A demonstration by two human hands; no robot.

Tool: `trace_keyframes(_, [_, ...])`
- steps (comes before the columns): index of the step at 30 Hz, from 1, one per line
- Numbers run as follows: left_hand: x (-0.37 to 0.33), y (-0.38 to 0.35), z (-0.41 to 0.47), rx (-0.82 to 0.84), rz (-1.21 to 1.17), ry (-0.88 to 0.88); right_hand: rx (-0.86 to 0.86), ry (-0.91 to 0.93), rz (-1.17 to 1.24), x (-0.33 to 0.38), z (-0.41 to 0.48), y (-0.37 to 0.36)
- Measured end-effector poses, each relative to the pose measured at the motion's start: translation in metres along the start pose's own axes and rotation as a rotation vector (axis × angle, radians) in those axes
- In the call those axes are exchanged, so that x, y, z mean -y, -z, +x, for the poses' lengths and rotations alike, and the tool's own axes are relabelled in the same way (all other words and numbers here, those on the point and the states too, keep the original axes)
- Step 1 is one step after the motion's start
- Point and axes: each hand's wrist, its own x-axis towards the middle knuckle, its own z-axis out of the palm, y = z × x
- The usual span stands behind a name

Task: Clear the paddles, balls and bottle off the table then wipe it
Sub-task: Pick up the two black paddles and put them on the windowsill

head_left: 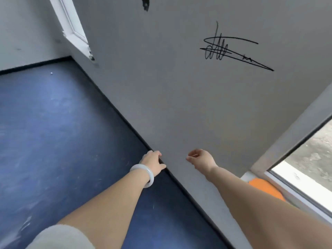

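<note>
No paddle, ball, bottle or table shows in the head view. My left hand (154, 162), with a white bangle (145, 174) on its wrist, reaches out low over the black skirting strip (125, 121) where the blue floor meets the grey wall; its fingers look relaxed and hold nothing. My right hand (200, 159) is stretched toward the grey wall (170, 87), with its fingers loosely curled and nothing visible in them. The two hands are a short gap apart.
A black scrawled signature (231, 49) marks the wall. The blue floor (62, 132) spreads to the left. A window frame (294, 178) is at the lower right, with an orange thing (267, 188) beside it. Another white frame (73, 29) stands at the upper left.
</note>
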Motion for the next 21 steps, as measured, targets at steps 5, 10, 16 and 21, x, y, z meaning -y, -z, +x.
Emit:
trace_keyframes(5, [0.099,0.066,-0.025,-0.086,-0.036,0.156,0.132,0.12,-0.141,0.085,-0.001,-0.082])
trace_keyframes(10, [0.209,0.128,-0.063,-0.214,-0.091,0.341,0.275,0.266,-0.325,0.168,-0.007,-0.176])
trace_keyframes(16, [0.323,0.183,-0.117,-0.337,-0.169,0.591,0.445,0.461,-0.501,0.255,-0.02,-0.3])
trace_keyframes(21, [0.389,0.197,-0.16,-0.436,-0.263,0.799,0.634,0.606,-0.654,0.308,-0.029,-0.408])
